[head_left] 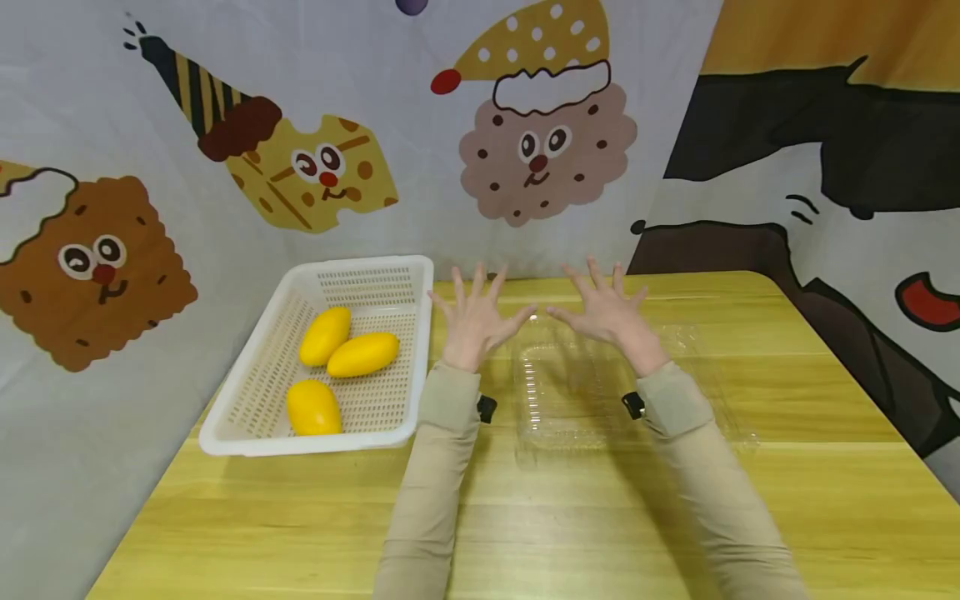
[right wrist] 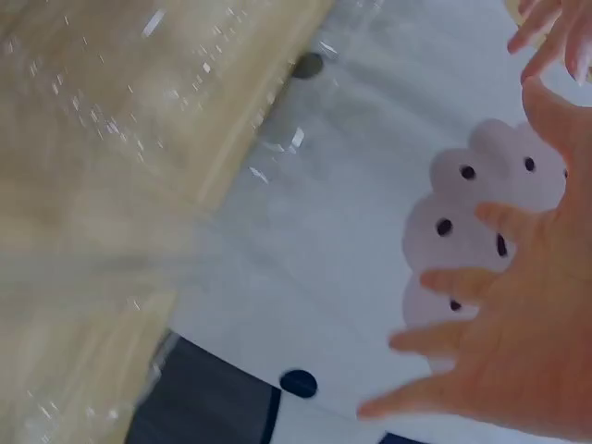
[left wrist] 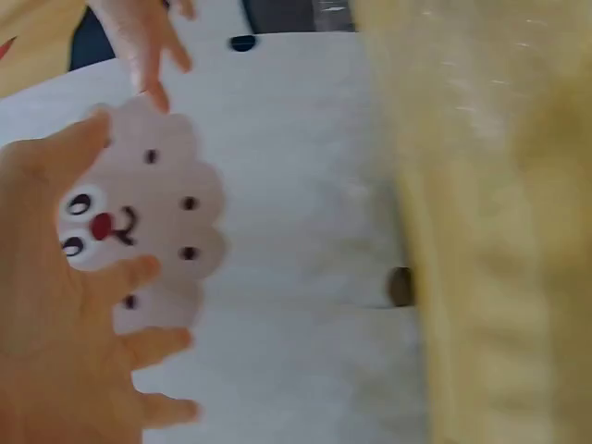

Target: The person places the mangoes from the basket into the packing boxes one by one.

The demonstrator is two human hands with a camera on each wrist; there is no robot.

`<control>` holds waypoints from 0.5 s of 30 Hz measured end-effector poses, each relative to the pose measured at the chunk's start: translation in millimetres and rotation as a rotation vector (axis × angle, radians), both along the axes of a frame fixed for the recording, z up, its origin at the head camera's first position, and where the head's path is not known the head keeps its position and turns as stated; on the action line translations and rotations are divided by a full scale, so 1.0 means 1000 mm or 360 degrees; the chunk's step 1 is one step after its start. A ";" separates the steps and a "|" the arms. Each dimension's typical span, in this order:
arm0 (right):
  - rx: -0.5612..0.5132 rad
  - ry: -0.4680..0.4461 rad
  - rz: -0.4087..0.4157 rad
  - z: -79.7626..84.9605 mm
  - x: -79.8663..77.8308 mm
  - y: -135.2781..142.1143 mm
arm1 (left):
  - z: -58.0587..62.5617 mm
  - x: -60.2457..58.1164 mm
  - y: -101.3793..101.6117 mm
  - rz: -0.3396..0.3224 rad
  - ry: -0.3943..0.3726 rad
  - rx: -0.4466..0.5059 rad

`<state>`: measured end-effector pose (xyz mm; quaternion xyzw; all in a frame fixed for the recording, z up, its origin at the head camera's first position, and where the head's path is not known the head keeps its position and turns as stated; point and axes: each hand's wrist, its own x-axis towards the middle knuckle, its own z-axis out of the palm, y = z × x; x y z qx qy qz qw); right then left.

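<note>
Both hands are raised with fingers spread, holding nothing. The left hand point(head_left: 472, 325) is just right of a white perforated basket point(head_left: 422, 350). Over the far left part of a clear plastic container point(head_left: 555, 417), the right hand point(head_left: 609, 312) stretches out, its thumb pointing toward the left thumb. The container lies open on the table, partly behind the right forearm. Inside the basket are three yellow mangoes: one at the back point(head_left: 326, 336), one beside it point(head_left: 363, 355) and one at the front point(head_left: 313, 407). In the left wrist view the left hand's fingers point(left wrist: 139, 277) are splayed against the backdrop.
A light wooden table point(head_left: 525, 533) carries everything. Right behind its far edge hangs a white cloth point(head_left: 427, 167) printed with cartoon biscuits. Each wrist wears a small black camera, such as the left one point(head_left: 487, 408).
</note>
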<state>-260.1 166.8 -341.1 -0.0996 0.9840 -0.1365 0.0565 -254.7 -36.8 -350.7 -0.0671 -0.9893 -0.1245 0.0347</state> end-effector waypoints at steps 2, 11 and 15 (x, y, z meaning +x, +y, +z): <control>-0.0049 0.0021 0.0037 0.004 0.001 0.006 | 0.011 0.001 0.002 0.0011 0.0005 0.0018; -0.0127 0.0033 0.0163 0.015 0.017 0.039 | 0.073 0.001 -0.011 0.0000 0.0123 0.0173; -0.0037 -0.0028 0.0147 0.005 0.025 0.049 | 0.093 0.002 -0.027 -0.0039 -0.0035 0.0197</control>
